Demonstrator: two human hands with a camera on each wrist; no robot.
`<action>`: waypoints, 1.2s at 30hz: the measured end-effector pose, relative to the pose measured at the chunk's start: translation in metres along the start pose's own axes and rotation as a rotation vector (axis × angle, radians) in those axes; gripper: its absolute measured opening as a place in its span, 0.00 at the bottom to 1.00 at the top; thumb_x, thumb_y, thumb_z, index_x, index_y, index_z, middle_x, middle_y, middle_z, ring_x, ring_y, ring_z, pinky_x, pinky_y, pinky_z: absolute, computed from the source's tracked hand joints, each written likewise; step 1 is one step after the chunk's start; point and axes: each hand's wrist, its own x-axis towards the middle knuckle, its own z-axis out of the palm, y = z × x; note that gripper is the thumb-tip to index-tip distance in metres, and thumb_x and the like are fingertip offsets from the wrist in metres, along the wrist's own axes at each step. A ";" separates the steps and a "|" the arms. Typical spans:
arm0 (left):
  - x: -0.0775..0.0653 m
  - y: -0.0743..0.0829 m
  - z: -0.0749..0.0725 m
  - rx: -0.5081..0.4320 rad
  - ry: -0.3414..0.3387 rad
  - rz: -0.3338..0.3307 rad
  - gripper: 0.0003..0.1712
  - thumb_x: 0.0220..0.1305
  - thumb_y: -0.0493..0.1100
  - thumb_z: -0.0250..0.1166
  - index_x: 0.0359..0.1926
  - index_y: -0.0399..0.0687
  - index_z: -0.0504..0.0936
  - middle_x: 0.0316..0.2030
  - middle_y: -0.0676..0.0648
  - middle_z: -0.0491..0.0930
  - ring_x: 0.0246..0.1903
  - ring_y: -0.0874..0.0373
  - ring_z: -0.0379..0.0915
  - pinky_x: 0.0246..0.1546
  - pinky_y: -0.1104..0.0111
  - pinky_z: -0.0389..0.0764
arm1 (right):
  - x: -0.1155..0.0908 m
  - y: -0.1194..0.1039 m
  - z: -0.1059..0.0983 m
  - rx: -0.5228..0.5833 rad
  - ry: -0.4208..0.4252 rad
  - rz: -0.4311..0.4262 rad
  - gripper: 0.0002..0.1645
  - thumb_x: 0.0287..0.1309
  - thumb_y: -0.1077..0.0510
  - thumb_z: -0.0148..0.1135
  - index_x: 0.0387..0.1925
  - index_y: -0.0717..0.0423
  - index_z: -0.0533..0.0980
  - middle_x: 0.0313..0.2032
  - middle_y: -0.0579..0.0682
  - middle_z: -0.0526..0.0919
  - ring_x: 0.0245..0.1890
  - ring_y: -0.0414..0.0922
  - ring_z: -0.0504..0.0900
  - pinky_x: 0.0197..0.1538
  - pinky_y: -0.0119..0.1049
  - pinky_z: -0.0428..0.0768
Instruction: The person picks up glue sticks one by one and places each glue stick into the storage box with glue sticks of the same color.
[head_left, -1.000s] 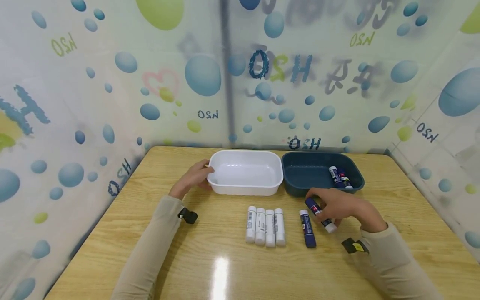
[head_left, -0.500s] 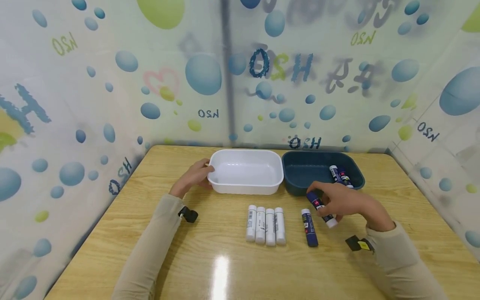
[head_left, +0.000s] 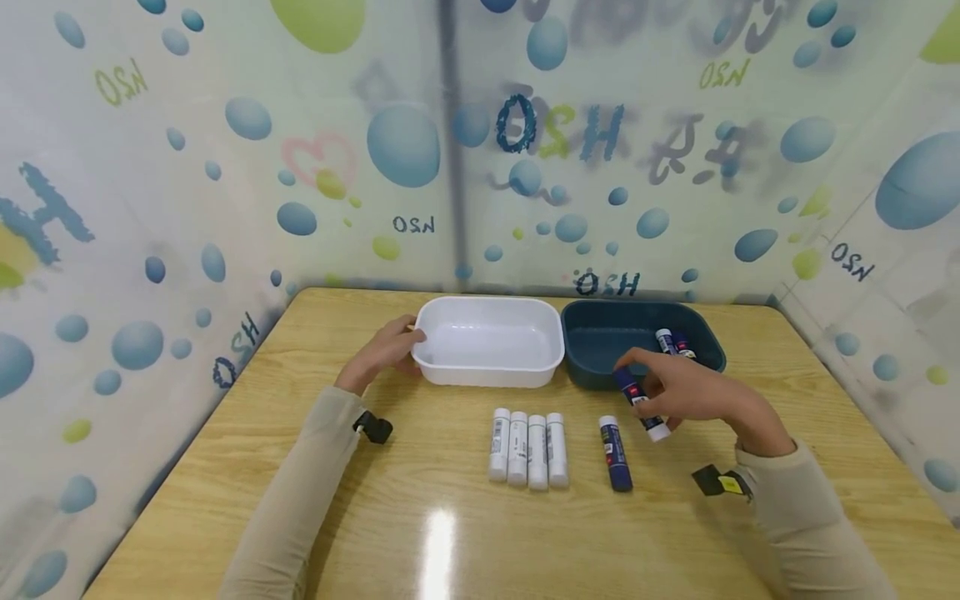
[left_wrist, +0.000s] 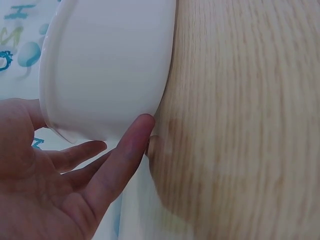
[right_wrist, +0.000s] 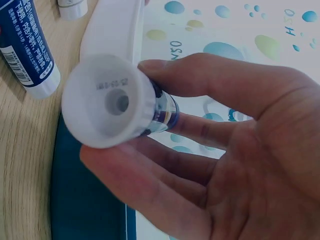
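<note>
My left hand (head_left: 381, 352) holds the left end of a white plastic bin (head_left: 487, 373), thumb over its rim and fingers against the outer wall, as the left wrist view also shows. In my right hand (head_left: 697, 392) a dark blue glue stick (head_left: 632, 389) is pinched between thumb and fingers, tilted, just in front of a dark teal bin (head_left: 596, 377). The right wrist view shows its white end (right_wrist: 107, 102) facing the camera. Another blue glue stick (head_left: 616, 454) lies on the table below that hand. Two glue sticks (head_left: 665, 340) show inside the teal bin, partly hidden.
Several white glue sticks (head_left: 528, 450) lie side by side on the wooden table (head_left: 360, 517), in front of the white bin. Both bins stand next to each other near the table's back edge. A printed curtain (head_left: 337, 125) hangs behind and on both sides.
My right hand has lifted the blue glue stick up and slightly away from me, nearer the teal bin's front rim. The left hand stays on the white bin.
</note>
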 end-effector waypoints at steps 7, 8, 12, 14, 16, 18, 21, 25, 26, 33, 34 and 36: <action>0.003 -0.001 -0.001 -0.006 0.007 -0.002 0.31 0.78 0.47 0.50 0.75 0.37 0.60 0.66 0.29 0.69 0.47 0.43 0.82 0.41 0.59 0.92 | 0.001 0.000 -0.005 -0.020 0.044 -0.014 0.37 0.64 0.56 0.69 0.70 0.54 0.64 0.50 0.62 0.82 0.35 0.46 0.83 0.32 0.41 0.90; 0.003 -0.001 -0.001 -0.008 0.008 0.001 0.31 0.78 0.46 0.49 0.75 0.36 0.61 0.66 0.28 0.69 0.46 0.43 0.82 0.41 0.59 0.92 | 0.001 0.000 -0.007 -0.017 0.046 -0.017 0.37 0.64 0.56 0.69 0.70 0.55 0.64 0.50 0.63 0.82 0.34 0.46 0.84 0.33 0.42 0.90; 0.002 -0.001 -0.001 -0.021 0.007 0.012 0.30 0.79 0.45 0.49 0.74 0.35 0.62 0.64 0.27 0.71 0.45 0.43 0.83 0.39 0.58 0.92 | 0.002 -0.002 -0.014 -0.030 0.059 -0.031 0.39 0.65 0.56 0.68 0.71 0.57 0.61 0.50 0.65 0.81 0.28 0.45 0.84 0.32 0.42 0.90; 0.002 -0.001 0.000 -0.024 0.008 0.012 0.30 0.79 0.45 0.49 0.74 0.35 0.62 0.64 0.28 0.71 0.45 0.43 0.82 0.39 0.58 0.92 | 0.003 -0.003 -0.018 -0.048 0.066 -0.036 0.40 0.65 0.56 0.69 0.72 0.58 0.61 0.51 0.66 0.81 0.26 0.44 0.84 0.31 0.41 0.89; 0.003 -0.001 0.000 -0.026 0.004 0.013 0.30 0.79 0.45 0.49 0.74 0.34 0.61 0.64 0.27 0.70 0.45 0.44 0.82 0.40 0.58 0.92 | 0.004 -0.005 -0.022 -0.064 0.074 -0.042 0.40 0.65 0.55 0.68 0.72 0.59 0.60 0.51 0.66 0.81 0.25 0.45 0.84 0.31 0.40 0.89; 0.002 -0.001 0.000 -0.030 0.000 0.015 0.30 0.79 0.44 0.49 0.74 0.33 0.61 0.64 0.27 0.69 0.45 0.44 0.82 0.40 0.58 0.92 | 0.004 -0.007 -0.028 -0.063 0.077 -0.041 0.40 0.66 0.55 0.68 0.72 0.59 0.60 0.52 0.67 0.80 0.24 0.45 0.84 0.30 0.40 0.89; 0.003 -0.001 0.000 -0.032 -0.003 0.017 0.30 0.79 0.44 0.49 0.74 0.33 0.61 0.65 0.26 0.69 0.45 0.44 0.82 0.41 0.57 0.92 | 0.004 -0.010 -0.037 -0.052 0.072 -0.031 0.40 0.67 0.56 0.67 0.73 0.60 0.58 0.52 0.68 0.79 0.26 0.46 0.84 0.31 0.42 0.89; 0.003 -0.001 0.001 -0.024 0.003 0.009 0.30 0.79 0.44 0.49 0.74 0.34 0.61 0.65 0.27 0.69 0.47 0.43 0.82 0.41 0.58 0.92 | 0.008 -0.013 -0.051 -0.038 0.051 -0.018 0.41 0.68 0.58 0.65 0.74 0.62 0.55 0.54 0.70 0.77 0.31 0.46 0.85 0.33 0.44 0.90; 0.003 -0.001 0.001 -0.024 0.004 0.007 0.30 0.79 0.45 0.49 0.74 0.34 0.61 0.65 0.28 0.69 0.47 0.43 0.82 0.41 0.58 0.92 | 0.009 -0.013 -0.055 -0.039 0.046 -0.019 0.41 0.69 0.58 0.64 0.74 0.62 0.55 0.55 0.71 0.76 0.33 0.46 0.85 0.33 0.44 0.90; 0.002 -0.001 0.000 -0.021 0.006 -0.003 0.30 0.79 0.45 0.49 0.75 0.36 0.61 0.66 0.29 0.69 0.48 0.43 0.82 0.42 0.58 0.92 | 0.020 -0.013 -0.081 -0.085 0.023 -0.018 0.42 0.71 0.56 0.62 0.77 0.58 0.52 0.52 0.68 0.78 0.34 0.46 0.85 0.36 0.48 0.91; 0.003 0.000 0.000 -0.020 0.006 -0.003 0.30 0.79 0.45 0.49 0.75 0.36 0.61 0.67 0.29 0.69 0.48 0.43 0.82 0.42 0.57 0.92 | 0.022 -0.013 -0.085 -0.095 0.022 -0.014 0.42 0.71 0.56 0.62 0.77 0.58 0.53 0.51 0.68 0.78 0.35 0.47 0.85 0.37 0.48 0.91; 0.003 0.000 -0.001 -0.014 0.005 -0.005 0.30 0.79 0.46 0.49 0.75 0.36 0.61 0.67 0.29 0.69 0.48 0.42 0.82 0.42 0.57 0.92 | 0.026 -0.013 -0.090 -0.111 0.019 -0.005 0.42 0.71 0.56 0.61 0.77 0.58 0.53 0.53 0.68 0.77 0.38 0.48 0.86 0.38 0.48 0.91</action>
